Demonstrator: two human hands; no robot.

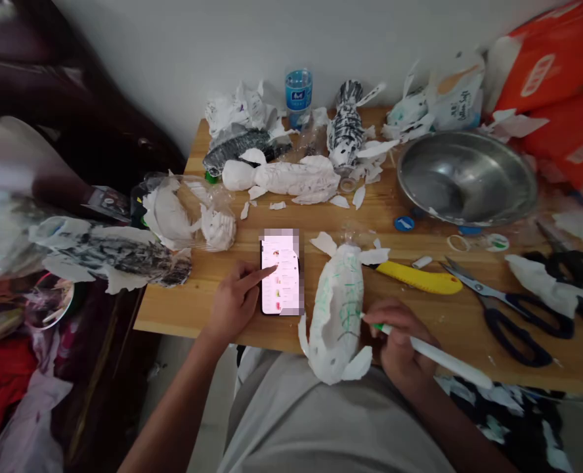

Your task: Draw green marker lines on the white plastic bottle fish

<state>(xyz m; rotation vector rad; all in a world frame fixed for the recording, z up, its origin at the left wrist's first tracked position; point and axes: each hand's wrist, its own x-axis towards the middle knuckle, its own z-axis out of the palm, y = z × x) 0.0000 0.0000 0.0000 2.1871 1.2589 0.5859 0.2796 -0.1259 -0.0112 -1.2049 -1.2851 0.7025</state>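
A smartphone (pixel 286 289) with a lit screen lies on the wooden table, and my left hand (pixel 235 299) touches it with an outstretched index finger, the other fingers partly curled. Held in my right hand (pixel 404 338) is a white marker (pixel 449 364) with a green tip end. That tip points at a white papier-mâché figure (pixel 335 315), fish-like, with paper fins and green drawn lines. It lies at the table's front edge, close to my body, between the phone and my right hand.
To the right lie a yellow utility knife (pixel 419 278), scissors (pixel 508 302) and a metal bowl (pixel 466 177). Several other paper figures, including a white one (pixel 291 177) and a black-streaked one (pixel 346 128), lie toward the wall near a blue cup (pixel 299 95).
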